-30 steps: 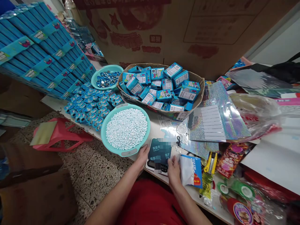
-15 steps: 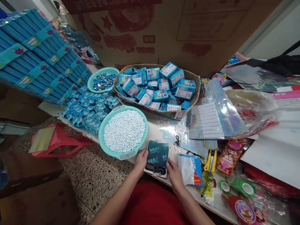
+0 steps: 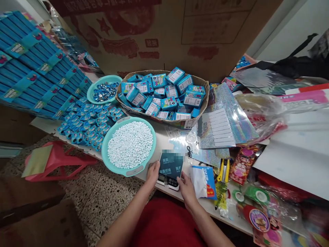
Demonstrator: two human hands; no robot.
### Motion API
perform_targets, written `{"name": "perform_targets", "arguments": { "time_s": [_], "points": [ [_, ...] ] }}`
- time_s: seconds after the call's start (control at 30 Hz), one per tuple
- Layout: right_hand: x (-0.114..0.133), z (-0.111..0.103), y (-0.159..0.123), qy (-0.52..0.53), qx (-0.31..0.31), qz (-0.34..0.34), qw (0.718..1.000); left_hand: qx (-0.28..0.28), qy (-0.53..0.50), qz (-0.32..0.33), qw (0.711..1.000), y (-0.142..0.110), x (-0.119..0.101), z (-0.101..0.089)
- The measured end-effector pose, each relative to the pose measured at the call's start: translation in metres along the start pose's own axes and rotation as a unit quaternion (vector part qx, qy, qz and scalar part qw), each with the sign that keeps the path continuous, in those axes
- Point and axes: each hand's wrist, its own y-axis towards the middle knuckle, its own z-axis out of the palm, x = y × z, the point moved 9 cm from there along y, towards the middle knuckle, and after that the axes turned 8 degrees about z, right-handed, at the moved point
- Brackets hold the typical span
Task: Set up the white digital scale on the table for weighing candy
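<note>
Scale (image 3: 169, 167), at the front edge of the bench (image 3: 162, 135), held from both sides in left grip (image 3: 153, 172) and right grip (image 3: 186, 187), arms (image 3: 128, 213) stretched forward. Left, bowl (image 3: 104, 148) of tiny white bits (image 3: 131, 144); right, blue packet (image 3: 210, 181). Farther back, big brown box (image 3: 169, 53); down left, red stool (image 3: 58, 163) on speckled floor (image 3: 99, 202).

Speckled floor (image 3: 102, 195), pink plastic stool (image 3: 58, 163), white table (image 3: 160, 133), pale wall (image 3: 279, 46)

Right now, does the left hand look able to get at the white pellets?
Probably yes: the white pellets lie uncovered in the bowl just beside the left hand, though it would first have to leave the scale.
</note>
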Motion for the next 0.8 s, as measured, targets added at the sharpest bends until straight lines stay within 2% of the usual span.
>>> {"name": "perform_targets", "arguments": {
  "time_s": [0.1, 0.17, 0.33, 0.5, 0.63, 0.8],
  "points": [
    [-0.002, 0.008, -0.004, 0.025, 0.031, 0.051, 0.998, -0.012, 0.003, 0.005, 1.0, 0.001, 0.001, -0.004],
    [-0.001, 0.007, -0.007, 0.05, 0.028, 0.075, 0.996, -0.013, -0.003, 0.008, 1.0, 0.003, 0.002, -0.005],
    [0.01, -0.015, -0.015, 0.113, -0.031, 0.085, 0.989, -0.014, 0.013, 0.015, 1.0, 0.007, 0.0, -0.002],
    [0.012, -0.028, -0.015, 0.111, -0.035, 0.09, 0.989, -0.009, 0.042, 0.032, 0.999, 0.003, -0.003, -0.003],
    [0.006, -0.024, -0.011, 0.085, -0.008, 0.09, 0.992, -0.003, 0.057, 0.062, 0.996, -0.006, -0.005, -0.005],
    [0.002, -0.006, -0.01, 0.067, 0.034, 0.081, 0.994, 0.002, 0.076, 0.05, 0.996, -0.007, -0.006, -0.005]
  ]
}}
